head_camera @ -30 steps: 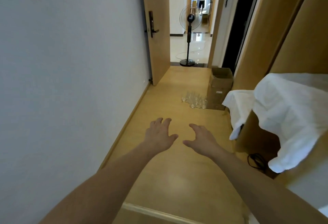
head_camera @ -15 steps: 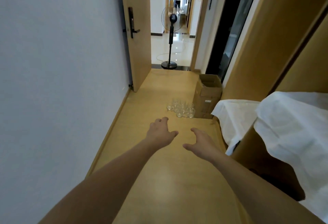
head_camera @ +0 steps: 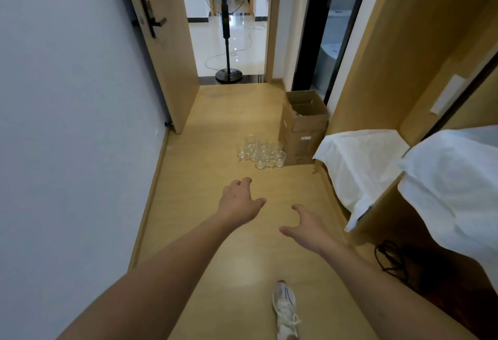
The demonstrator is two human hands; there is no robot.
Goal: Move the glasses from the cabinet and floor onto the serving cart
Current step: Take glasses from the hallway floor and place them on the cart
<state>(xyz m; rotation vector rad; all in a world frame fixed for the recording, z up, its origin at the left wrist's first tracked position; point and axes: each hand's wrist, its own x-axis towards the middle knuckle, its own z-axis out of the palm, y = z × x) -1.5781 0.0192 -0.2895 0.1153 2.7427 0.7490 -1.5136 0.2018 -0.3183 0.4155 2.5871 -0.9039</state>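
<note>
I'm seeing clear glossy glasses (head_camera: 260, 152) | smooth satin wood floor (head_camera: 221, 124) | matt brown cardboard box (head_camera: 305, 126) | crinkled white cloth (head_camera: 358, 161) | matt painted wall (head_camera: 67, 124)

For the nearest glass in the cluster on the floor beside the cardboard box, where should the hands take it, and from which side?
Probably round the side wall of the nearest glass, coming down from above on the near side. It stands upright at the front edge of the glasses, with bare floor before it and the cardboard box to the right. Both the left hand and right hand are open and empty.
</note>
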